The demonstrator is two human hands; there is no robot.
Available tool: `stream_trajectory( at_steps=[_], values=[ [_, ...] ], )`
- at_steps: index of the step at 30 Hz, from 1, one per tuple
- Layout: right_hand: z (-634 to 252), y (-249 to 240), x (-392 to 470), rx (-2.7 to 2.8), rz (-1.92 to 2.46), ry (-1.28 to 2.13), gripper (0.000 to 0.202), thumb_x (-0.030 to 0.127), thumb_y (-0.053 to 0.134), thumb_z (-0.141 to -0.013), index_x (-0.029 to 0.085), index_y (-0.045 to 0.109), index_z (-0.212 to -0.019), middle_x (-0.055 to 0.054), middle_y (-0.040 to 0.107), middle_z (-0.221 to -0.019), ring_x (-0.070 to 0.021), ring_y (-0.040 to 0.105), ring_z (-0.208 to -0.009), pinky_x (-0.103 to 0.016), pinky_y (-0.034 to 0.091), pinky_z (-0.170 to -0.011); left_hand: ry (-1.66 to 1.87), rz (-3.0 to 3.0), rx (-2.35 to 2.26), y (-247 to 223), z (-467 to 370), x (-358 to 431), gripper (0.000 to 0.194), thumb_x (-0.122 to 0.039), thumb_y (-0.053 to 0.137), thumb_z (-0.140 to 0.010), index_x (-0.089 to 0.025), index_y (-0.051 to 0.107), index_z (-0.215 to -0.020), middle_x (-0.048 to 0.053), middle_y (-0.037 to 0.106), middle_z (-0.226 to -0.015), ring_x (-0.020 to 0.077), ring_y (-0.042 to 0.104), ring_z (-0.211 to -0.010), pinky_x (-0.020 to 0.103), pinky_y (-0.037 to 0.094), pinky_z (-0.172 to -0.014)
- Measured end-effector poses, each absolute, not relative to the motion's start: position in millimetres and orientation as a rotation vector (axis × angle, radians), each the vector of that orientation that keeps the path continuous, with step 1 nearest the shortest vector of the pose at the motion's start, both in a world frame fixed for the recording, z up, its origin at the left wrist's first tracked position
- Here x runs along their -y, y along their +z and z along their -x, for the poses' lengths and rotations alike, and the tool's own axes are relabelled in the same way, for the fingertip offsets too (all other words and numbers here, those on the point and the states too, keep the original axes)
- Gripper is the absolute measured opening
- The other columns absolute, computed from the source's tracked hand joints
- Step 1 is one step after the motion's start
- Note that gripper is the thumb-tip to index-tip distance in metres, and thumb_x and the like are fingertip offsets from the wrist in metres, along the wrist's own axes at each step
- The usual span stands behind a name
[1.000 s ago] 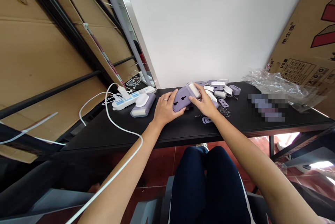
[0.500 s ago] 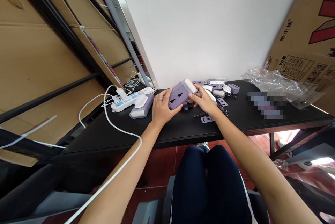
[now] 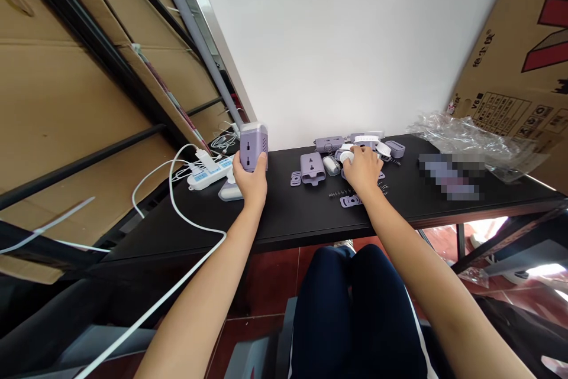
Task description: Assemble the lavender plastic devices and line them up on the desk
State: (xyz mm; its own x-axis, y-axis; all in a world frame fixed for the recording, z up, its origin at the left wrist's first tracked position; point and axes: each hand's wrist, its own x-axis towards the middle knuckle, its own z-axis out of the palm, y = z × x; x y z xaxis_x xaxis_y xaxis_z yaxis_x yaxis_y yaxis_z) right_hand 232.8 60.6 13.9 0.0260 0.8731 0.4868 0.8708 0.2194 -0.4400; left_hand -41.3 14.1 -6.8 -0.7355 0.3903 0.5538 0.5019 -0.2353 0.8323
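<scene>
A black tabletop [image 3: 284,216] runs along a white wall [image 3: 355,42], with small parts spread across its middle and far side. The left hand [image 3: 251,182] is clamped on a lavender housing [image 3: 254,145], thumb on the near side, the other fingers hidden behind it; the piece stands upright, its long axis roughly vertical, white end up and two dark slots in line down the face. The white round piece [image 3: 347,156] lies well apart to the right of that housing, right beside the thumb of the right hand [image 3: 364,169], so the right is plainly the nearer hand to it. The right fingers curl down over the heap there, though whether they have closed on anything I can't tell, as the hand covers its own fingertips. Between the hands, somewhat nearer the right, lie a lavender shell [image 3: 313,167], its open end toward the person, and a pale rounded part [image 3: 331,165]. A small slotted plate [image 3: 296,178] sits just left of the shell. Farther out, a power strip [image 3: 206,175] lies left of the left hand, and a clear plastic bag [image 3: 477,139] lies toward the right end.
</scene>
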Motion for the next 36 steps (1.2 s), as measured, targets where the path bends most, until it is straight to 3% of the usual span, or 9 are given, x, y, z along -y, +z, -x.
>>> stream_trajectory(
  at_steps=[7,13,20,24,27,31,33,36],
  values=[
    [-238.6,23.4,-71.4,1.849,1.787,0.106,0.052,0.031,0.043,-0.096,0.018,0.052,-0.145,-0.021,0.062,-0.134,-0.0377,0.056,-0.125,-0.052,0.036,-0.101,-2.104,1.151,1.914,-3.6,34.7,-10.2,0.072,-0.050,0.079,-0.078,-0.020,0.055,-0.139,0.013,0.060,-0.139,0.0285,0.056,-0.131,0.044,0.041,-0.117],
    [-241.0,25.7,-79.3,1.977,1.838,0.207,0.063,0.050,0.049,-0.095,0.022,0.046,-0.151,-0.018,0.067,-0.131,-0.0390,0.060,-0.121,-0.055,0.036,-0.103,-2.037,1.211,1.934,-1.2,29.4,-6.2,0.075,-0.051,0.080,-0.077,-0.022,0.054,-0.141,0.014,0.057,-0.142,0.0296,0.053,-0.134,0.045,0.038,-0.119],
    [-236.6,13.5,-76.5,1.954,1.610,-0.028,0.047,0.032,0.055,-0.094,0.016,0.059,-0.138,-0.022,0.068,-0.125,-0.0390,0.060,-0.116,-0.054,0.038,-0.099,-1.878,1.303,1.950,1.0,24.6,-2.5,0.075,-0.049,0.077,-0.080,-0.021,0.051,-0.144,0.016,0.056,-0.143,0.0318,0.051,-0.138,0.047,0.036,-0.120],
    [-236.7,19.1,-72.2,1.824,1.378,-0.006,0.041,0.035,0.053,-0.097,0.017,0.063,-0.132,-0.020,0.066,-0.127,-0.0363,0.059,-0.118,-0.051,0.039,-0.102,-1.798,1.367,1.927,2.0,20.2,0.9,0.077,-0.049,0.075,-0.081,-0.020,0.049,-0.147,0.017,0.054,-0.144,0.0321,0.049,-0.140,0.046,0.035,-0.122],
    [-231.6,21.1,-67.2,1.710,1.147,0.271,0.037,0.041,0.055,-0.096,0.020,0.063,-0.125,-0.015,0.067,-0.123,-0.0310,0.062,-0.113,-0.045,0.045,-0.098,-1.700,1.450,1.901,3.9,13.3,5.3,0.078,-0.049,0.074,-0.081,-0.021,0.048,-0.148,0.016,0.054,-0.144,0.0329,0.050,-0.139,0.047,0.038,-0.120],
    [-214.2,17.0,-60.4,1.555,0.777,0.833,0.034,0.049,0.065,-0.087,0.024,0.056,-0.108,-0.005,0.071,-0.100,-0.0217,0.067,-0.088,-0.036,0.054,-0.081,-1.530,1.606,1.841,4.7,-2.0,9.6,0.081,-0.048,0.076,-0.079,-0.023,0.047,-0.151,0.017,0.053,-0.144,0.0351,0.052,-0.137,0.048,0.042,-0.116],
    [-205.9,16.8,-56.8,1.436,0.602,1.105,0.039,0.051,0.069,-0.084,0.026,0.050,-0.108,-0.001,0.070,-0.091,-0.0192,0.067,-0.081,-0.034,0.055,-0.074,-1.473,1.688,1.769,3.8,-10.1,9.7,0.084,-0.047,0.077,-0.079,-0.022,0.045,-0.152,0.017,0.052,-0.144,0.0351,0.052,-0.137,0.048,0.043,-0.115],
    [-200.5,21.3,-50.5,1.281,0.454,1.364,0.051,0.048,0.078,-0.077,0.028,0.048,-0.114,0.001,0.072,-0.096,-0.0184,0.069,-0.083,-0.032,0.058,-0.073,-1.482,1.732,1.645,3.5,-20.5,8.2,0.082,-0.044,0.079,-0.079,-0.020,0.046,-0.150,0.018,0.050,-0.143,0.0342,0.050,-0.138,0.048,0.040,-0.118]
  ],
)
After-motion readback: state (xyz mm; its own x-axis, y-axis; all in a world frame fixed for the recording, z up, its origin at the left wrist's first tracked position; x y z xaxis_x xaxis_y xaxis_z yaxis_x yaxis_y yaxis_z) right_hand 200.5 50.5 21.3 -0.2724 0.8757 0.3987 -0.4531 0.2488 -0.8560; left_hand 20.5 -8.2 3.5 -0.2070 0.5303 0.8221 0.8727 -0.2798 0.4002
